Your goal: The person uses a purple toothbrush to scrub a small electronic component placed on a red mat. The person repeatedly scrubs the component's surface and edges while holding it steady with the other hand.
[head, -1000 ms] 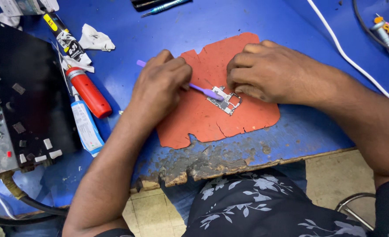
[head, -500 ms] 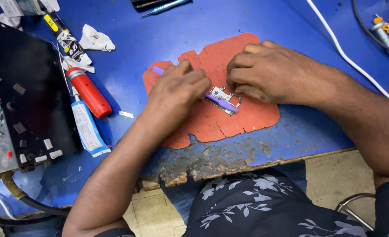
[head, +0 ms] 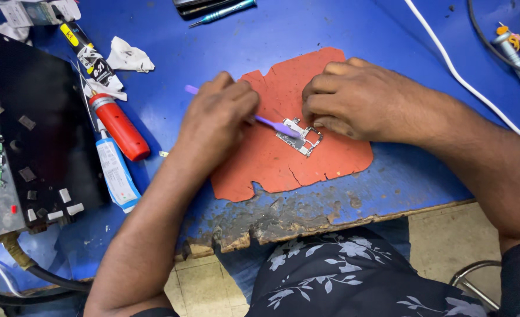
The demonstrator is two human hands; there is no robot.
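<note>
Moved back left since half a second ago, left hand (head: 222, 114) pinching purple stick (head: 271, 124), tip now on small metal part (head: 299, 137) on red mat (head: 283, 158), right hand (head: 353, 100) fingers curled, pressing part's edge, so poking likely goes on.

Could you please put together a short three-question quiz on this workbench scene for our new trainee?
1. Which hand holds the purple tool?
2. True or false: the small metal part lies on the orange mat.
3. What lies beside the red-capped tube on the blue table: (a) a white and blue tube, (b) a hammer, (c) a cup?

Key:
1. The left hand; the right hand steadies the part at its edge.
2. True.
3. (a)
</note>
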